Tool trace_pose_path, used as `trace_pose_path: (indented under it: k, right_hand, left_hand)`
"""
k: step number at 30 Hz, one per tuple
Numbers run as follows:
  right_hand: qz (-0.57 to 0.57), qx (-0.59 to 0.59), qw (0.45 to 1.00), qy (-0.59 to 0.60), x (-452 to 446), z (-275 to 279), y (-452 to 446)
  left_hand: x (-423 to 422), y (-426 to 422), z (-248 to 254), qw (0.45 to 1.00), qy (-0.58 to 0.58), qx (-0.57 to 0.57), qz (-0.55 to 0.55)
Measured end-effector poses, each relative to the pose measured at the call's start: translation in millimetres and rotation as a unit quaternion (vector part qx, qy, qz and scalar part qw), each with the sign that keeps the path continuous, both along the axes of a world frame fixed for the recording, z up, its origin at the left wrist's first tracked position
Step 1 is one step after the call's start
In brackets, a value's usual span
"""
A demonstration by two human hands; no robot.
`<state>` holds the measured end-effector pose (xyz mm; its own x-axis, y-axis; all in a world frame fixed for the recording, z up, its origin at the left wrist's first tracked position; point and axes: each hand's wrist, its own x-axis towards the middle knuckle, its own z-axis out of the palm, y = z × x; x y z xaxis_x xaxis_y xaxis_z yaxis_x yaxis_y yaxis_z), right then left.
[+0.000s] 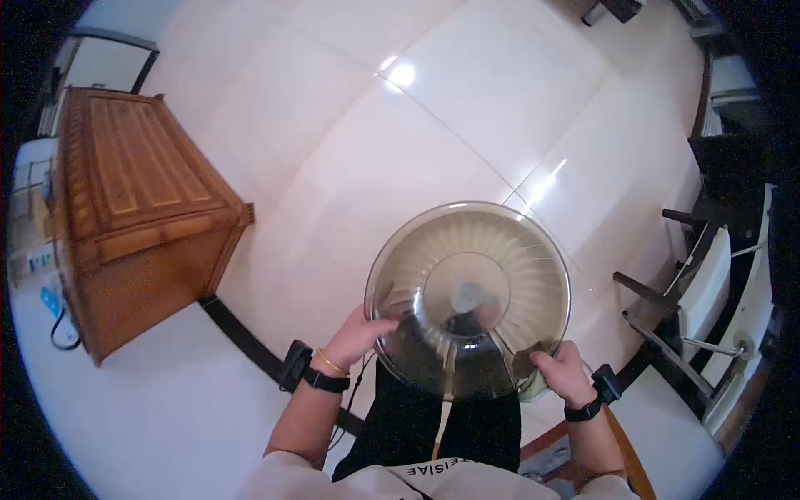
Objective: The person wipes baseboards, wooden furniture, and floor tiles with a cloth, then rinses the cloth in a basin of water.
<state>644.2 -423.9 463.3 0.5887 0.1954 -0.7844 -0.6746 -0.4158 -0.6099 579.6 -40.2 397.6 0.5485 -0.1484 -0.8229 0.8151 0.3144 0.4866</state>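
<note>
A large round see-through domed cover (pixel 467 242), smoky in tint with fluted ridges and a round centre, is held in front of my legs above the floor. My left hand (pixel 357 340) is closed on its left rim, thumb on top. On the lower right rim, my right hand (pixel 568 375) grips it the same way, with the fingers mostly hidden beneath. A pale green thing (pixel 533 386), perhaps a cloth, shows just below the rim next to my right hand; I cannot tell whether the hand holds it. Both wrists carry black straps with small devices.
A carved brown wooden cabinet (pixel 158 217) stands to the left. White chairs with dark legs (pixel 708 292) are at the right. Glossy pale floor tiles (pixel 317 167) stretch ahead, with a dark strip (pixel 242 333) crossing at lower left. A wooden edge (pixel 629 450) is near my right forearm.
</note>
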Motion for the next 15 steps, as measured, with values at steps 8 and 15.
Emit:
trace_pose_path:
  k: [8,15]
  right_hand:
    - [0.025,-0.145,0.988,-0.038,-29,178,-17]
    - [-0.225,-0.026,0.932,-0.284,29,331,-23]
  left_hand:
    - [-60,2,216,0.995,0.064,-0.017,0.071]
    - [-60,-18,322,0.996,-0.003,0.06,0.063]
